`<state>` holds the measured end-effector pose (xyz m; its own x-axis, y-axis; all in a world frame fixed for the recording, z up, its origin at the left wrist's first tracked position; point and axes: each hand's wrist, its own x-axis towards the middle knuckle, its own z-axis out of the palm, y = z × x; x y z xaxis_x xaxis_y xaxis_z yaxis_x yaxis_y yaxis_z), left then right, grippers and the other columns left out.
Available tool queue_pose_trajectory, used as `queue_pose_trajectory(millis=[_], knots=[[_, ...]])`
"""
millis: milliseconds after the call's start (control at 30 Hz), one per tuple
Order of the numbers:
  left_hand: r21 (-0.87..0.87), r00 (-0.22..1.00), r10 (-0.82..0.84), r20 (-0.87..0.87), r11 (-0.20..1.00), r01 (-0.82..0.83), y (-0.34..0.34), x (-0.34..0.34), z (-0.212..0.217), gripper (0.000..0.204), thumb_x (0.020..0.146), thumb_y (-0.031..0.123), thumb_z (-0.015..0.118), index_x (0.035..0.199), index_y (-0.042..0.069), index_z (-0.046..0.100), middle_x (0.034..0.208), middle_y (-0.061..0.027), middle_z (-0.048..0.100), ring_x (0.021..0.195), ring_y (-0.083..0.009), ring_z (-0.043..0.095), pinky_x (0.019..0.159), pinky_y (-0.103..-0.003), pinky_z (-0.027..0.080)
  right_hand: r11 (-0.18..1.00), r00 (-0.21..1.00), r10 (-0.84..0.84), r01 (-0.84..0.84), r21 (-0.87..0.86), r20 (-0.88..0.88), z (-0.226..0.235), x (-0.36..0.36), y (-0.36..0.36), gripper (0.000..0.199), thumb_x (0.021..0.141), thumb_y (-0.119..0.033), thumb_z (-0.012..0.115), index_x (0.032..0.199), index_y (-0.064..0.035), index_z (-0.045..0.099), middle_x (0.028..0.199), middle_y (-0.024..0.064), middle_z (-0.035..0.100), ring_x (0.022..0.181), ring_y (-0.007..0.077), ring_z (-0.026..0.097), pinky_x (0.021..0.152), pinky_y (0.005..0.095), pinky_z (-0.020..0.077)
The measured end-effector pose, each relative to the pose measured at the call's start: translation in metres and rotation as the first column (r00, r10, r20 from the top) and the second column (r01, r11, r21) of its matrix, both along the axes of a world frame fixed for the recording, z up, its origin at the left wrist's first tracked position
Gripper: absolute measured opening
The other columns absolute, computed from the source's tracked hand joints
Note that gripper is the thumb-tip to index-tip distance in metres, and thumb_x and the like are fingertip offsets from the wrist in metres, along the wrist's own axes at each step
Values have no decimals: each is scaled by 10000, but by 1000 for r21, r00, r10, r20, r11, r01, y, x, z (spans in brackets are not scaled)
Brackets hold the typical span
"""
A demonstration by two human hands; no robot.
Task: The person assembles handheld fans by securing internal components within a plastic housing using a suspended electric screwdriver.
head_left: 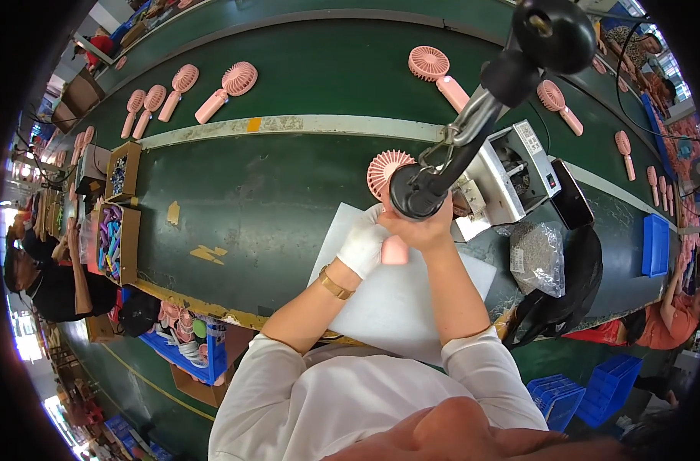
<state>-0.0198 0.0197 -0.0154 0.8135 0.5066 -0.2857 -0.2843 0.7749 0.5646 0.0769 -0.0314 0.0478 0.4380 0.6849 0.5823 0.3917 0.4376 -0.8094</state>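
Note:
A pink handheld fan (387, 164) is between my hands, its round grille pointing away from me and its handle end showing below them. My left hand (362, 241), in a white glove, is closed around the handle from the left. My bare right hand (425, 229) is closed on the same fan from the right. A black hanging rod with a rounded end (417, 192) and metal clip covers part of the fan and my right fingers. Under my forearms lies a white foam sheet (365, 300) on the green bench (242, 192).
Several pink fans (238, 79) lie on the green belt (327, 77) beyond a pale rail (288, 124). To my right are a grey metal machine (511, 173), a plastic bag of small parts (538, 257) and a black bag (572, 276). Cardboard boxes (127, 250) stand left, near other workers.

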Motion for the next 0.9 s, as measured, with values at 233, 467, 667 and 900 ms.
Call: queue_pose_trajectory(millis=[233,467,667,900], knots=[[72,994,-70,-85,994,77,-5,-1,19,185,794,-7,531,979,1,534,910,-59,600,747,-128,595,668,-273,509,996,984,-21,36,78,-177,-3,3,-7,478,588,61,701,1011,38,480,937,118,561,788,125,559,663,249,476],[148,965,-234,-120,957,250,0,-4,20,367,791,47,628,1106,24,441,965,-109,583,877,-164,591,731,-307,511,907,910,-313,371,200,-272,50,27,-32,314,761,15,465,1070,51,417,636,85,526,526,133,476,516,254,428],[252,959,-236,-154,929,269,-3,-4,24,457,764,69,637,1150,29,396,966,-99,566,862,-162,582,751,-293,494,929,898,-311,356,101,-311,47,23,-20,287,818,-65,496,1077,42,430,625,75,514,526,121,469,502,249,401],[491,911,-137,-388,806,330,-9,-4,13,407,694,192,690,1008,23,493,848,-34,582,777,-127,577,719,-272,470,977,931,-55,125,175,-361,29,16,-8,516,831,-348,613,1126,13,392,610,64,478,513,124,450,490,259,386]])
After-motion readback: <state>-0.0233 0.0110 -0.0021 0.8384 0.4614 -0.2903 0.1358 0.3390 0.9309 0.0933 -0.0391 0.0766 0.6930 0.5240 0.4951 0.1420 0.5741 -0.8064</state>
